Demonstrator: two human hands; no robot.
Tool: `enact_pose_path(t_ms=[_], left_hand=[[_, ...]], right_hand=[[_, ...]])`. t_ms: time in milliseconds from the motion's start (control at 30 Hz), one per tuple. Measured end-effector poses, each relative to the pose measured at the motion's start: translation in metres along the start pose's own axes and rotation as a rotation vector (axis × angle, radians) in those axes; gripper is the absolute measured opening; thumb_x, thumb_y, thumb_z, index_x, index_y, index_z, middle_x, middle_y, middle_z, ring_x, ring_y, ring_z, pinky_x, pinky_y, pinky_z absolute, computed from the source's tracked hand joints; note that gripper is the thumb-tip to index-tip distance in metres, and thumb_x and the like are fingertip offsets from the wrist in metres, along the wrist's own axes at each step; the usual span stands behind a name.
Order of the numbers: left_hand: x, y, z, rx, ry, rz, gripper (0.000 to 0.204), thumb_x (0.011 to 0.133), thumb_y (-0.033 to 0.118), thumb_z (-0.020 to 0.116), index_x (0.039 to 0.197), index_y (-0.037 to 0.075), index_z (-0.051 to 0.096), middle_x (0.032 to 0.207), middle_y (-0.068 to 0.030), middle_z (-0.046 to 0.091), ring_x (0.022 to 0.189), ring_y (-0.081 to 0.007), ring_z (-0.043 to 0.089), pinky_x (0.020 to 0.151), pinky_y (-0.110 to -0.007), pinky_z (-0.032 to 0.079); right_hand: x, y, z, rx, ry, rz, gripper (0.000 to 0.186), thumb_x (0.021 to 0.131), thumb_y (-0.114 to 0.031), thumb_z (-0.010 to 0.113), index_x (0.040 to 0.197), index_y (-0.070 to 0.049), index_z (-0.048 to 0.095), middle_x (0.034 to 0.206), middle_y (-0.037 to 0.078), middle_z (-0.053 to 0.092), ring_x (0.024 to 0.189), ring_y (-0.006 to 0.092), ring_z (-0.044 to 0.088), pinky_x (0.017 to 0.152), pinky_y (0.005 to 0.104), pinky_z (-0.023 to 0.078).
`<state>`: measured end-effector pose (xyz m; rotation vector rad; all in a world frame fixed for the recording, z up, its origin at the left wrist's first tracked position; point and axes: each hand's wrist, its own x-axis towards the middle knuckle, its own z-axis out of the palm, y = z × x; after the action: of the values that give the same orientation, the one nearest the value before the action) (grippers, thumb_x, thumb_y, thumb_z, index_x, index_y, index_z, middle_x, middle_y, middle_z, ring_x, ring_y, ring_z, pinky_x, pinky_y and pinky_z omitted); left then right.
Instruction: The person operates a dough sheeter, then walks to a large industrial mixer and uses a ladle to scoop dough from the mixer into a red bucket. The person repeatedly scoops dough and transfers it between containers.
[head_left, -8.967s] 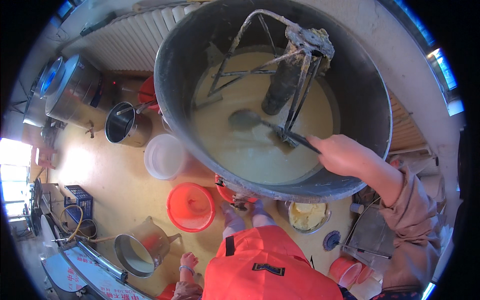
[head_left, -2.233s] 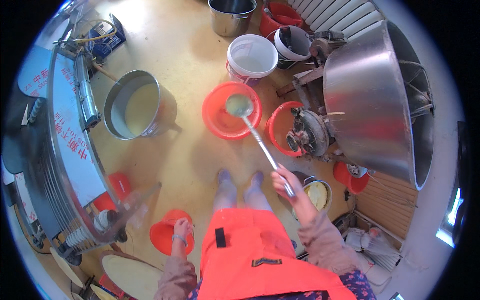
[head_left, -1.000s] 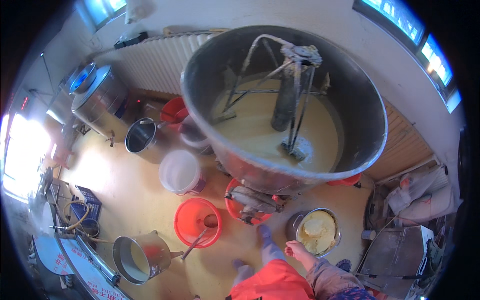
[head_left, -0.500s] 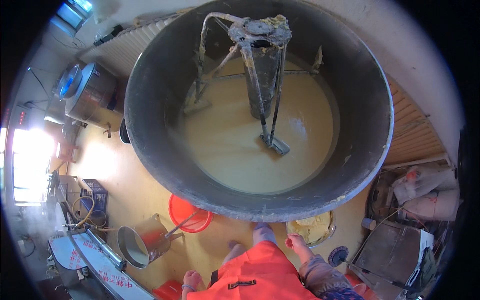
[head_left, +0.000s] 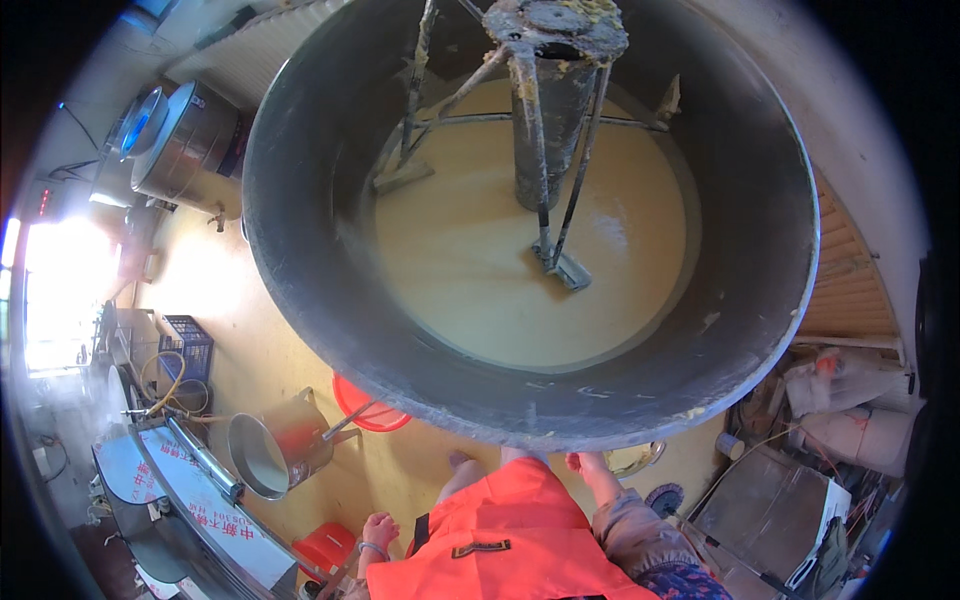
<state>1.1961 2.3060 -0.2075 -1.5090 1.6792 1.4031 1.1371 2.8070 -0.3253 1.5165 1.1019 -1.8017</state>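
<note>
A huge grey metal vat (head_left: 400, 370) stands in front of me, holding pale cream-coloured liquid (head_left: 470, 290). Inside it rises a stirring frame (head_left: 560, 100) with a thick central post, thin bars and flat paddles, crusted with yellowish residue. My left hand (head_left: 379, 535) hangs at my left side with its fingers curled and nothing seen in them; a band circles the wrist. My right hand (head_left: 590, 470) is low, just below the vat's near rim, fingers curled in, nothing visible in it. Beside it a round pan (head_left: 640, 460) with yellowish contents is mostly hidden by the rim.
A steel pot (head_left: 285, 447) with pale liquid and a red basin (head_left: 352, 402) with a handle across it stand on the floor to the left. Farther left are a worktable (head_left: 205, 500), a blue crate (head_left: 193, 345) and steel tanks (head_left: 195, 140). Sacks (head_left: 850, 435) lie at the right.
The vat fills more of the view and its rim covers more of the round pan and red basin. My right hand has come closer to the rim. Liquid and stirring frame look much the same.
</note>
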Motion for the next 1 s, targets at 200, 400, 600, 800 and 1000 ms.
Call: enact_pose_path(t_ms=[200,400,600,800,1000], left_hand=[[0.004,-0.009,-0.006,0.059,-0.044,-0.018,0.013,0.086,0.01,0.053,0.098,0.005,0.052,0.07,-0.0002,0.052,0.059,-0.013,0.054,0.052,-0.027,0.049],[0.027,-0.03,-0.022,0.029,-0.059,0.041,0.024,0.085,0.011,0.054,0.106,-0.001,0.053,0.077,-0.0072,0.056,0.063,-0.0181,0.058,0.052,-0.029,0.05],[0.078,-0.06,-0.054,0.017,-0.169,0.046,0.027,0.086,0.012,0.053,0.108,-0.002,0.053,0.08,-0.0085,0.058,0.064,-0.0166,0.058,0.054,-0.028,0.05],[0.152,-0.092,-0.096,-0.067,-0.289,0.076,0.02,0.085,0.011,0.054,0.103,0.002,0.053,0.075,-0.0051,0.054,0.06,-0.0154,0.056,0.049,-0.027,0.047],[0.186,-0.119,-0.118,-0.054,-0.208,0.008,0.022,0.083,0.008,0.056,0.105,0.003,0.05,0.078,-0.0071,0.054,0.056,-0.0162,0.054,0.046,-0.029,0.046]], right_hand=[[-0.002,-0.002,0.008,-0.024,-0.021,-0.017,0.011,0.086,-0.017,0.056,0.09,-0.007,0.055,0.064,0.006,0.058,0.053,0.017,0.058,0.046,0.0295,0.049],[-0.008,0.014,0.01,0.007,-0.03,-0.079,0.012,0.087,-0.016,0.056,0.095,-0.008,0.055,0.066,0.007,0.059,0.054,0.0179,0.058,0.048,0.0306,0.049],[-0.021,0.05,0.01,0.012,0.01,-0.118,0.01,0.087,-0.015,0.054,0.094,-0.009,0.055,0.065,0.006,0.058,0.052,0.0163,0.057,0.046,0.0288,0.048],[-0.055,0.108,0.024,-0.028,0.046,-0.143,0.014,0.087,-0.016,0.055,0.1,-0.01,0.054,0.072,0.006,0.059,0.061,0.0166,0.058,0.052,0.0298,0.049],[-0.07,0.148,0.038,-0.017,0.098,-0.108,0.017,0.087,-0.015,0.055,0.103,-0.01,0.054,0.074,0.005,0.058,0.062,0.0169,0.058,0.053,0.031,0.049]])
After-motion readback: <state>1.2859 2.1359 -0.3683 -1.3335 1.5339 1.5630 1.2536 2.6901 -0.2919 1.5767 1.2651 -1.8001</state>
